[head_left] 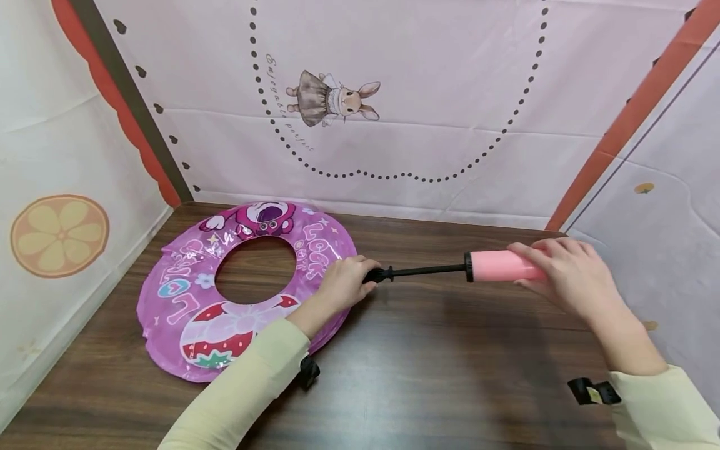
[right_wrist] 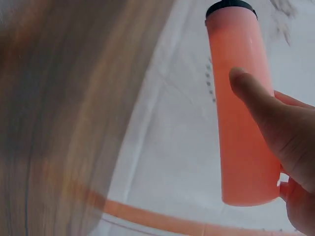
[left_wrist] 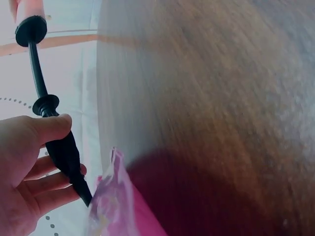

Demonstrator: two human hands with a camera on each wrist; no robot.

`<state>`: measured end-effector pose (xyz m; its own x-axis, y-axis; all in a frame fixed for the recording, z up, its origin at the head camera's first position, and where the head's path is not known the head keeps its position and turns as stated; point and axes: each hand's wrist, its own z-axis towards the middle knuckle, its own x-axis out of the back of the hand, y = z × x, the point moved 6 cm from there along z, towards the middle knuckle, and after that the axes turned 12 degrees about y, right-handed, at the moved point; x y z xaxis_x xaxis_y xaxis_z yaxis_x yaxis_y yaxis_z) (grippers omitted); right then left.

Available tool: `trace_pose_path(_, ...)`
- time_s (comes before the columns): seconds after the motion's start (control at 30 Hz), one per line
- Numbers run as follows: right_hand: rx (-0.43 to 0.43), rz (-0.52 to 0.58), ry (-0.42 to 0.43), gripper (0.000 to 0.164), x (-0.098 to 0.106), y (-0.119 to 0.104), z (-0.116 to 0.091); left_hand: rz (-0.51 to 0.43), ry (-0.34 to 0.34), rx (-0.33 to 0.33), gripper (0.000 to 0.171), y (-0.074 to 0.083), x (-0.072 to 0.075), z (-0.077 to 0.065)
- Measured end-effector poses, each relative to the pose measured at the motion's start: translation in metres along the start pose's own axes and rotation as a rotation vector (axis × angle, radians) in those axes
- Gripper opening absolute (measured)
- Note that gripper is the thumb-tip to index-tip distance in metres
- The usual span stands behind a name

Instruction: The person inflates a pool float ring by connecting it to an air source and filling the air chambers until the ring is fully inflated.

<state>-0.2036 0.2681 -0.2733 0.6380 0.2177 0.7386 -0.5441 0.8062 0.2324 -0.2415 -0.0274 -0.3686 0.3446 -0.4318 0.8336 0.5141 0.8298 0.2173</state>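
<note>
A hand pump with a pink barrel [head_left: 495, 265] is stretched level above the table, its black rod [head_left: 430, 270] drawn out to the left. My right hand [head_left: 579, 278] wraps the barrel near its far end; in the right wrist view the thumb lies along it. My left hand [head_left: 343, 281] grips the black tapered end piece [left_wrist: 64, 150] between thumb and fingers. Its narrow tip reaches the edge of a purple inflatable swim ring [head_left: 163, 312] lying on the table; whether it enters a valve cannot be told. The ring looks partly filled, with creased edges.
The brown wooden table [head_left: 427, 375] extends beneath both arms. A pink printed cloth wall [head_left: 450, 94] stands behind it, with white printed cloth [head_left: 45, 144] at the left side and more cloth [head_left: 664, 206] at the right. Black straps sit at both wrists.
</note>
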Motion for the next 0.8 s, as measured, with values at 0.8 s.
trace_pose_path(0.8, 0.122, -0.019, 0.077, 0.057, -0.04, -0.069, 0.032, -0.026, 0.021, -0.045, 0.034, 0.012, 0.002, 0.006)
